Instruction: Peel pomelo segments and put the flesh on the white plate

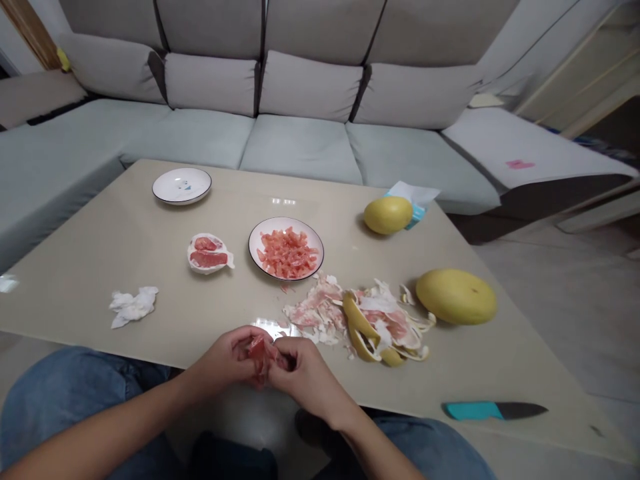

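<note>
Close to the table's near edge, my left hand grips one side of a red pomelo segment. The fingers of my right hand are closed on the segment's other side, partly hiding it. Beyond my hands stands a white plate with a dark rim, holding a heap of pink pomelo flesh. A partly peeled pomelo piece with red flesh in white pith lies left of that plate. To the right of my hands is a pile of pale membranes and yellow rind.
A knife with a teal handle lies at the near right edge. Two whole pomelos sit on the right, the farther one beside a tissue pack. Another plate is far left; a crumpled tissue lies near left.
</note>
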Tool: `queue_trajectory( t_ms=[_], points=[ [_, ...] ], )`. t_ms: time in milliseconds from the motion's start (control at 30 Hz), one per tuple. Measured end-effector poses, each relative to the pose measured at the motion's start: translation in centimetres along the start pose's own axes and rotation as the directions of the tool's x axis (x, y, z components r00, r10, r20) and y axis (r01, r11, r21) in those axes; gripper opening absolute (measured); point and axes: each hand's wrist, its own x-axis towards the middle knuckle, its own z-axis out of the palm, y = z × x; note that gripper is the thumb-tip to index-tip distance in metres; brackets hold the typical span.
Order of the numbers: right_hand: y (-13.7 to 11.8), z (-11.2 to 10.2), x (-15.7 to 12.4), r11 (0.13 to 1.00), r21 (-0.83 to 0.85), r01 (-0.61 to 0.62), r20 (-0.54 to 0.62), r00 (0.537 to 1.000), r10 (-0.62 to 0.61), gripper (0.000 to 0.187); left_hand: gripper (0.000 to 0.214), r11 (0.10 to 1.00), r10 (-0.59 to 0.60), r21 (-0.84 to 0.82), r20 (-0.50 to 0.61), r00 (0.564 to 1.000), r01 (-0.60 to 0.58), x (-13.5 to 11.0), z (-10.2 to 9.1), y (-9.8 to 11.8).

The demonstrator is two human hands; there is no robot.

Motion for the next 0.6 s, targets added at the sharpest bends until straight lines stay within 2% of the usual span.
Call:
queue_trajectory(
  t_ms=[233,367,600],
  points=[
    [0.2,-0.7,0.6,0.996,0.067,0.054,0.009,0.998,-0.055,0.022,0.028,0.998,-0.058,-0.018,0.021,0.998,0.059,-0.6,0.2,1.6],
    [0.0,-0.6,0.4,0.994,0.087,0.071,0.059,0.995,-0.077,0.025,0.032,0.999,-0.052,0.018,0.015,0.999,0.051,-0.4,-0.1,1.2],
    [0.0,-0.6,0.1,0.999,-0.012,0.03,0.037,0.999,-0.03,0.023,0.026,0.997,-0.055,0.057,0.035,0.998,0.053,-0.3,-0.4,0.3]
  ],
)
